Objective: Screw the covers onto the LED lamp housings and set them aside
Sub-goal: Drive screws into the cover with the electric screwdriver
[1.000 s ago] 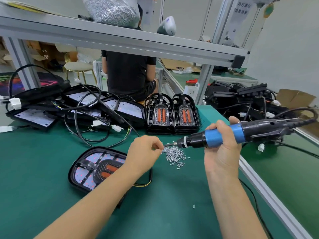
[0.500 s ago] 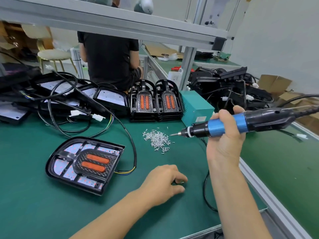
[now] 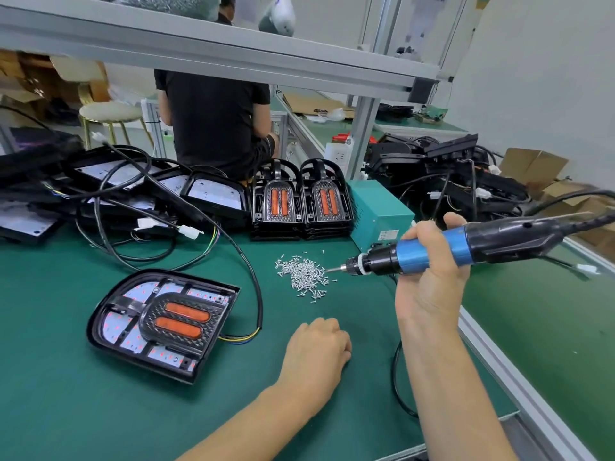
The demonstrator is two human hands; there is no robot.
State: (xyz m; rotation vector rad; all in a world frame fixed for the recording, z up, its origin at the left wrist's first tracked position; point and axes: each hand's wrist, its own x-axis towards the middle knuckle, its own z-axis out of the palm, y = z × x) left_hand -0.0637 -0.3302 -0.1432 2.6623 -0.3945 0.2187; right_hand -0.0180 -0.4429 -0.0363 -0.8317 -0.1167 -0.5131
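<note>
On the green bench mat (image 3: 66, 410) lies one LED lamp housing (image 3: 159, 322), flat, with its cover (image 3: 179, 319) seated in it; the two orange strips of the cover face up. A black cable (image 3: 246, 261) runs from the housing's right edge, loops up and back toward the pile of parts behind.

The left hand (image 3: 316, 349) rests knuckles-up on the mat, to the right of the housing and apart from it, with a stretch of bare mat between them. Its fingers are curled under; whether they pinch anything I cannot tell from here.

The right hand (image 3: 429, 277) is raised above the bench, its fingers wrapped around the blue grip of an electric screwdriver (image 3: 432, 252). The tool lies nearly level, its bit pointing left, with the tip just at the right edge of a loose heap of small silver screws (image 3: 304, 276). That heap sits on the mat beyond the left hand and up to the right of the housing, touching neither.

Behind the screws stand two stacks of spare covers (image 3: 301, 201), side by side, and a teal box (image 3: 379, 212) just to their right. To the left of the stacks lie more housings (image 3: 213, 194) tangled with black wires. A person in a black shirt (image 3: 213, 118) sits with their back to the bench on the far side.
</note>
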